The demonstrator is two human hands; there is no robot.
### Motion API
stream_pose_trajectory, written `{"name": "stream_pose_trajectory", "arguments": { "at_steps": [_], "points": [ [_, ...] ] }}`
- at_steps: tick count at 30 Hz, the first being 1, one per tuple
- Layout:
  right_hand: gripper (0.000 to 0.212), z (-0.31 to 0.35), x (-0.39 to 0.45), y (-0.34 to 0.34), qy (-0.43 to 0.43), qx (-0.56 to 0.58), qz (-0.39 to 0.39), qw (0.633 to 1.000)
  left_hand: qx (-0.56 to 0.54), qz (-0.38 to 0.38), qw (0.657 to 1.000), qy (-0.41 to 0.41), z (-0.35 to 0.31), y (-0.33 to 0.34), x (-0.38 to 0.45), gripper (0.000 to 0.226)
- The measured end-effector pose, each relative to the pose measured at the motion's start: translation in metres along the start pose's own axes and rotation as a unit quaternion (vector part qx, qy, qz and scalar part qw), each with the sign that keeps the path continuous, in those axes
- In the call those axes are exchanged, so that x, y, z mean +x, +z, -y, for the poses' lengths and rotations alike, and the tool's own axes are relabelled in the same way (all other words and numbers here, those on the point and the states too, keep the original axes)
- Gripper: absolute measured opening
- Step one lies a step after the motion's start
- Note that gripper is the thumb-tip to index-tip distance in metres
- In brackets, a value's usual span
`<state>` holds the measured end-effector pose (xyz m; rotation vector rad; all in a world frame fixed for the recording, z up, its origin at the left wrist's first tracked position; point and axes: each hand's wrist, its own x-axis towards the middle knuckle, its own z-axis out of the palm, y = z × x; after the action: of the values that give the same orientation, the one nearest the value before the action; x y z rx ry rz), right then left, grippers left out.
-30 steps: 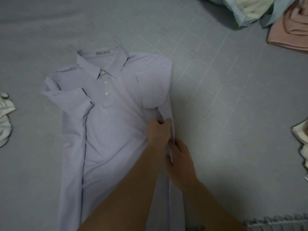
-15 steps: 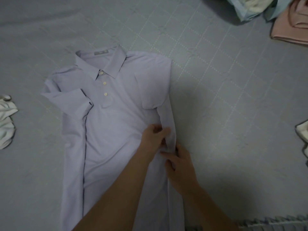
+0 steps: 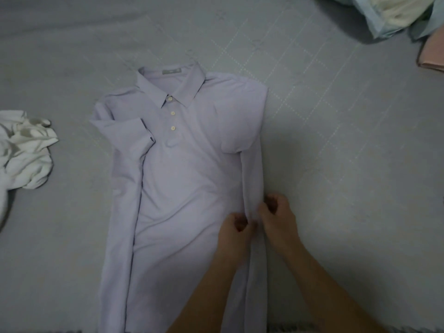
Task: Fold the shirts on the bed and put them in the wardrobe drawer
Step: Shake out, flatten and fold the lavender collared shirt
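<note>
Spread flat on the grey bed cover point(image 3: 336, 140), the pale lilac polo shirt point(image 3: 187, 179) lies face up with its collar pointing away from the person and three buttons showing down the placket. Both sides are folded inward: its left sleeve lies across the chest near the buttons, and the right edge forms a long narrow fold running down the body. On that right fold the left hand point(image 3: 236, 228) pinches the cloth with curled fingers, thumb against the fabric. Just beside it, touching the same strip, the right hand point(image 3: 277, 216) grips the fold's outer edge with its fingers curled under. Both forearms reach in from the bottom edge. Well apart to the left sits a crumpled white garment point(image 3: 24, 150). At the far right corner lie a light blue bundle point(image 3: 384, 18) and a folded pink cloth point(image 3: 432, 54)
</note>
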<state>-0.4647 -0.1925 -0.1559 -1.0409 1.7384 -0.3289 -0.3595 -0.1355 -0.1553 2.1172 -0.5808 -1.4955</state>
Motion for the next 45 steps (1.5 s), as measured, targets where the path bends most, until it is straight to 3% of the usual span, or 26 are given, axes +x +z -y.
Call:
{"name": "stream_pose_trajectory", "arguments": {
  "at_steps": [2, 4, 7, 11, 14, 18, 22, 24, 28, 31, 37, 45],
  "points": [
    [0.028, 0.011, 0.01, 0.005, -0.024, -0.049, -0.003, 0.999, 0.036, 0.007, 0.999, -0.002, 0.009, 0.005, -0.008, 0.018],
    [0.027, 0.016, 0.017, 0.011, -0.046, -0.092, 0.01, 0.995, 0.031, -0.034, 0.999, -0.013, 0.015, 0.009, -0.014, 0.026],
    [0.028, 0.018, 0.024, 0.016, -0.055, -0.138, 0.008, 0.989, 0.011, -0.104, 0.994, -0.027, 0.021, 0.015, -0.024, 0.023],
    [0.03, 0.012, 0.026, 0.021, -0.049, -0.155, -0.004, 0.987, -0.056, -0.129, 0.99, -0.024, 0.034, 0.019, -0.037, 0.019],
    [0.034, 0.007, 0.023, 0.023, -0.05, -0.174, -0.003, 0.983, -0.031, -0.092, 0.995, -0.025, 0.051, 0.019, -0.044, 0.021],
    [0.037, -0.002, 0.012, 0.024, -0.047, -0.17, 0.0, 0.984, 0.118, -0.015, 0.992, -0.035, 0.07, 0.02, -0.053, 0.03],
    [0.037, -0.015, -0.002, 0.026, -0.042, -0.156, 0.015, 0.987, 0.028, -0.007, 0.998, -0.048, 0.083, 0.02, -0.08, 0.019],
    [0.035, -0.019, -0.008, 0.027, -0.046, -0.152, 0.015, 0.987, 0.028, -0.005, 0.998, -0.058, 0.099, 0.018, -0.093, 0.01],
    [0.033, -0.025, -0.015, 0.029, -0.056, -0.146, 0.008, 0.988, 0.05, 0.003, 0.995, -0.085, 0.137, 0.018, -0.117, 0.013],
    [0.032, -0.031, -0.02, 0.029, -0.049, -0.137, 0.0, 0.989, 0.003, 0.019, 0.995, -0.096, 0.16, 0.015, -0.134, 0.006],
    [0.025, -0.058, -0.042, 0.029, -0.043, -0.116, -0.002, 0.992, -0.005, 0.039, 0.994, -0.101, 0.185, 0.007, -0.141, 0.026],
    [0.034, -0.099, -0.09, 0.024, -0.016, -0.116, 0.007, 0.993, 0.003, 0.064, 0.992, -0.109, 0.202, -0.002, -0.149, 0.015]
  ]
}}
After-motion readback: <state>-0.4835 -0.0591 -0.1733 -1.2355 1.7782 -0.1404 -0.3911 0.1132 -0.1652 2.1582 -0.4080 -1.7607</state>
